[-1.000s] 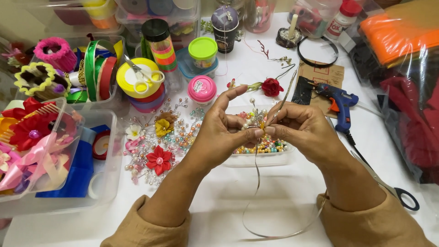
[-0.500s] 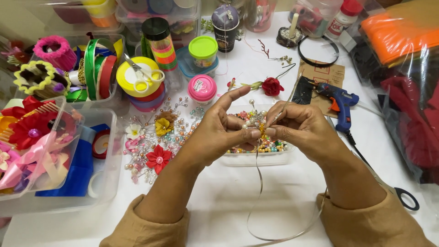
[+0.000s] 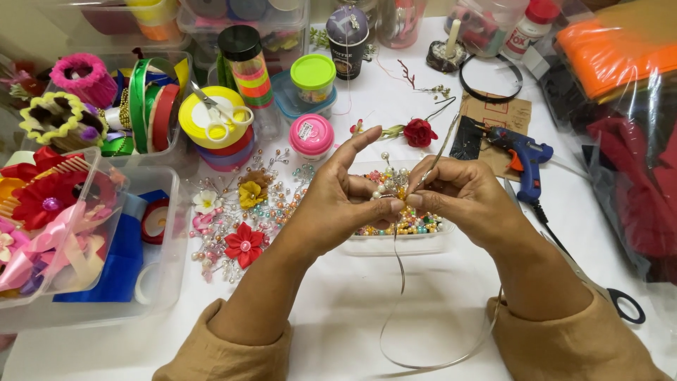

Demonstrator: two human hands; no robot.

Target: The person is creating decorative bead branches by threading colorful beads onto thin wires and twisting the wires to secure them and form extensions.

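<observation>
The thin silvery ribbon (image 3: 402, 282) now hangs straighter as my left hand (image 3: 345, 204) and right hand (image 3: 458, 197) both pinch it above the clear bead tray (image 3: 416, 243), steadying it.

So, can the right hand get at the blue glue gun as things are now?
Probably yes, once it lets go. The right hand is pinching a thin ribbon together with the left hand. The glue gun lies just beyond it on the table, with nothing between them.

A white table (image 3: 352, 310) fills the view; soft, even light.
</observation>
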